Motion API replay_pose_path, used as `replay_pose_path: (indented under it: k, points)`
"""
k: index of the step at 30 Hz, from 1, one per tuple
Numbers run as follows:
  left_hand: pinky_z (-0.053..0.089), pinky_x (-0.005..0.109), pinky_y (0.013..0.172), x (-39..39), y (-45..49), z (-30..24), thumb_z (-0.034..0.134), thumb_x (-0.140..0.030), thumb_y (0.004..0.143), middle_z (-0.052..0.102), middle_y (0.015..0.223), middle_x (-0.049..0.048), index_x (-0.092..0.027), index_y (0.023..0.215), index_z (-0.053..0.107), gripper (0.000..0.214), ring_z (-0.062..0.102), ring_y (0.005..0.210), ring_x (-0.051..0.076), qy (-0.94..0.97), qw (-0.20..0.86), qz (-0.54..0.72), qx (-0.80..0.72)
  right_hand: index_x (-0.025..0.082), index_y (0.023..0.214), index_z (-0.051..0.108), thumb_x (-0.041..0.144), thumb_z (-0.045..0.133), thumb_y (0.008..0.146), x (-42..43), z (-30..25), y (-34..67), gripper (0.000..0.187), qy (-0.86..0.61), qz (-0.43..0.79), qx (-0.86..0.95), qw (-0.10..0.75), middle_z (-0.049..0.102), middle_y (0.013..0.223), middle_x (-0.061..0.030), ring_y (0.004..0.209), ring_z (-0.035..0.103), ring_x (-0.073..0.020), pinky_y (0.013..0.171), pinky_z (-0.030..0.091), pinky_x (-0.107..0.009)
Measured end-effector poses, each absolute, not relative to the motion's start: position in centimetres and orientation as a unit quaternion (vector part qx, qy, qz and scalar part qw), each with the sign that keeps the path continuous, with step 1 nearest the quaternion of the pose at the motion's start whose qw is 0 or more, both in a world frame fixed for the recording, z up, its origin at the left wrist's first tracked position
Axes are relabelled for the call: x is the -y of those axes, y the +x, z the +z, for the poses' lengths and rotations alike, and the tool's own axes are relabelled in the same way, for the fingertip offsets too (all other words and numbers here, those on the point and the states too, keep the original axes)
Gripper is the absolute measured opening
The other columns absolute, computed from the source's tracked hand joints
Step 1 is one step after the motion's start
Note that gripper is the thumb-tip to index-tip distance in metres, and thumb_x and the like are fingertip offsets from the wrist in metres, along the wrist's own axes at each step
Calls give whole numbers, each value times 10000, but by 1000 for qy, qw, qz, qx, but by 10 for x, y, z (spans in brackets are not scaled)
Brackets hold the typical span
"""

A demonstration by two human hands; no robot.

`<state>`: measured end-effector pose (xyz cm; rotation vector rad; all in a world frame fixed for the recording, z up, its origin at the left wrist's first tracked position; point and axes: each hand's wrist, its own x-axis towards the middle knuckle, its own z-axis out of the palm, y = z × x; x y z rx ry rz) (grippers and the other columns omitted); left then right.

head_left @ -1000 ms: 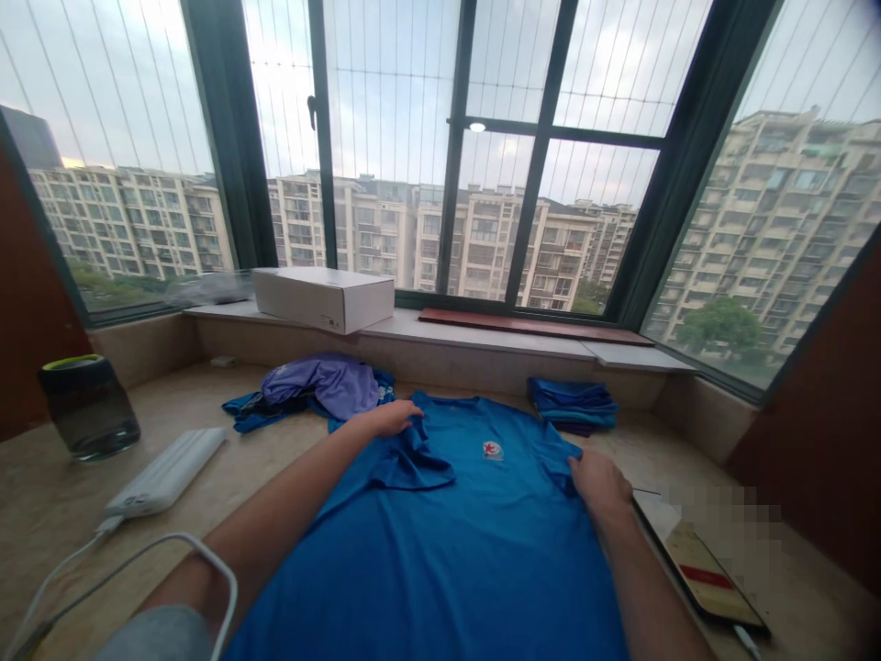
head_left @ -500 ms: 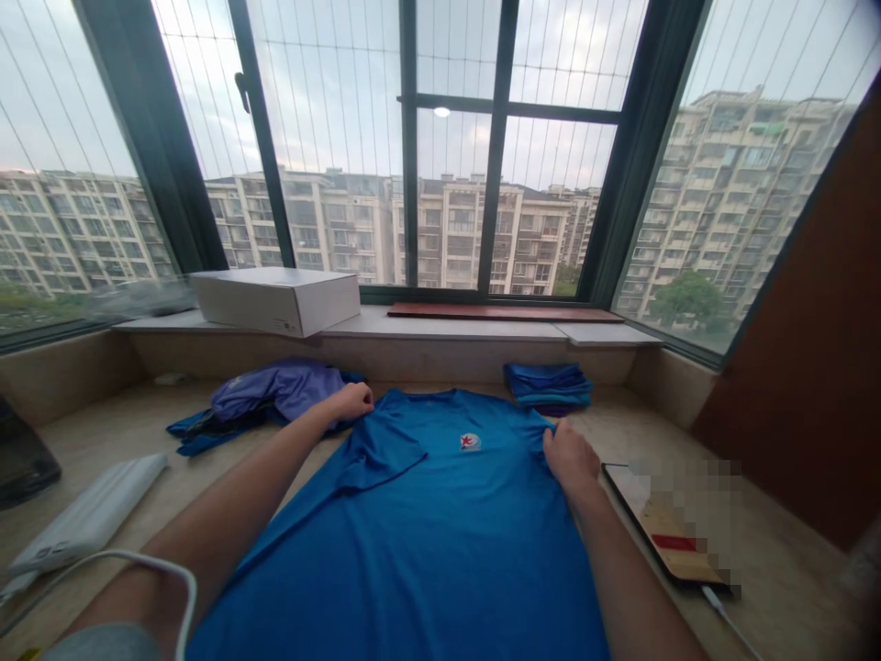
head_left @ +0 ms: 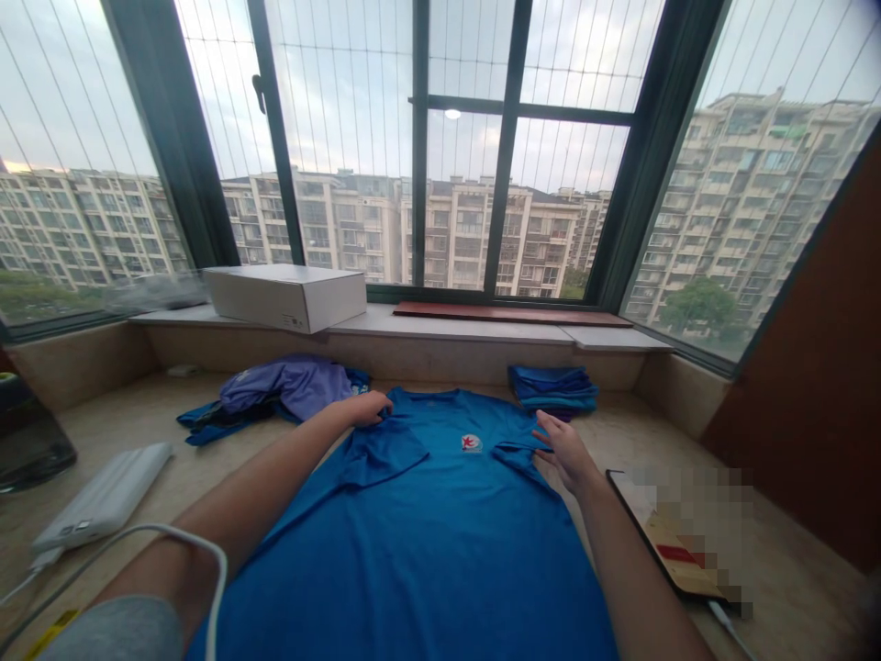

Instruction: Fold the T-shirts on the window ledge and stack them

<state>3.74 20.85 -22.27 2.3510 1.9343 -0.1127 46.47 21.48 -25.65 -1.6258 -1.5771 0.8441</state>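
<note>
A blue T-shirt (head_left: 427, 532) with a small red and white chest badge lies flat on the stone surface, collar towards the window. Both sleeves are folded inward onto the chest. My left hand (head_left: 368, 407) rests at the left shoulder with fingers curled, pinching the cloth. My right hand (head_left: 563, 448) lies at the right shoulder beside the folded sleeve, with its fingers stretched out and nothing in it.
A heap of purple and blue clothes (head_left: 282, 390) lies at the back left, a folded blue stack (head_left: 554, 388) at the back right. A white box (head_left: 287, 296) sits on the sill. A phone (head_left: 678, 542) lies right of the shirt, a white power bank (head_left: 103, 503) and cable (head_left: 138, 542) left.
My right hand has folded the right sleeve inward and let go, its fingers now spread. My left hand stays at the left shoulder. The view has shifted slightly.
</note>
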Motion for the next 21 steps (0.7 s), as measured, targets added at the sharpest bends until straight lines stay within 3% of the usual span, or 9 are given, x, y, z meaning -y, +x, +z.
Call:
replay_pose_path:
  k: [3,5,10,13,15,18,21]
  points:
    - [528,262,879,-211,31,-218,688,-155,759,778,1002,64,-231,894,761,171,714,999,249,750,33,-7,-661,145,1354,641,399,511,958,-213,-261,467,487,-681,227,640,273,662,1339,-186,1254,615,-328,1016,499,-412]
    - [519,269,906,-214,24,-214,652,-182,806,769,1018,69,-221,918,747,152,701,1029,248,727,14,21,-686,146,1350,646,394,584,910,-210,-264,466,509,-698,198,645,240,637,1364,-215,1279,579,-390,1049,456,-501]
    - [478,352,1013,-211,13,-205,452,-131,917,678,1215,179,-119,1238,635,370,641,1166,286,643,-62,85,-759,254,1405,602,456,554,943,-206,-266,458,507,-697,125,696,124,660,1364,-142,1215,631,-341,969,497,-453]
    - [462,418,1038,-199,23,-210,370,-122,953,578,1344,253,-58,1385,520,462,592,1245,331,635,-90,100,-761,297,1244,707,407,542,962,-207,-264,454,344,-691,123,701,126,716,1270,-90,1162,667,-309,928,503,-400]
    - [454,411,1051,-189,34,-219,384,-179,981,595,1338,217,-109,1341,575,414,591,1250,323,663,-83,92,-738,297,1155,735,368,527,974,-209,-263,453,285,-693,116,700,131,743,1193,-82,1121,686,-297,900,502,-381]
    - [445,376,1072,-178,50,-238,490,-305,979,652,1308,158,-179,1242,662,338,615,1236,303,706,-46,62,-704,243,1193,688,319,420,1023,-210,-263,451,327,-706,93,687,145,740,1150,-122,1096,689,-296,884,494,-377]
    - [433,399,1100,-177,58,-256,523,-411,976,584,1442,197,-152,1361,601,472,559,1332,335,712,-15,45,-701,197,1264,614,292,297,1058,-210,-261,446,390,-712,59,668,209,728,1139,-143,1082,678,-279,894,488,-361]
